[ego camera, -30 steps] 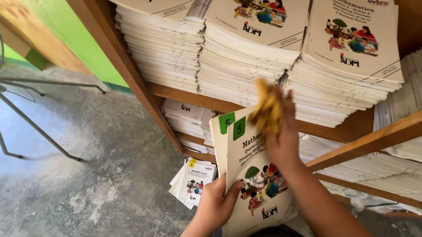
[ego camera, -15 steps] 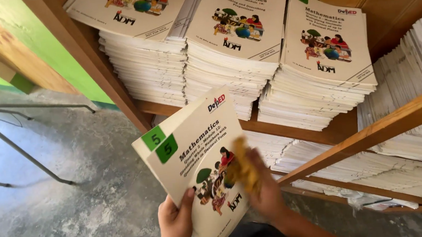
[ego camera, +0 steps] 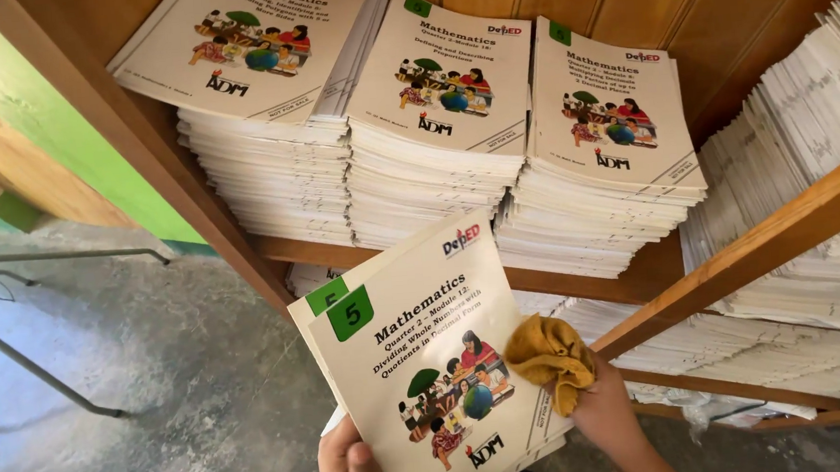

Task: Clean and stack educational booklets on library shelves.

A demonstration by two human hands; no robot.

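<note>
Wooden shelves (ego camera: 644, 283) filled the background, stacked with piles of booklets (ego camera: 438, 150) above a grey concrete floor (ego camera: 132, 388). Below them the left hand (ego camera: 351, 471) had its grip closed on the lower edge of a small stack of booklets (ego camera: 420, 366), thumb on the top cover. The right hand (ego camera: 604, 416) clutched a yellow cloth (ego camera: 549, 356) pressed against that stack's right edge.

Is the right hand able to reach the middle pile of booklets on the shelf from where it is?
Probably yes. The right hand, holding a yellow cloth, is just below the middle pile, with only the held booklet beside it and open air between. The shelf front is open.
</note>
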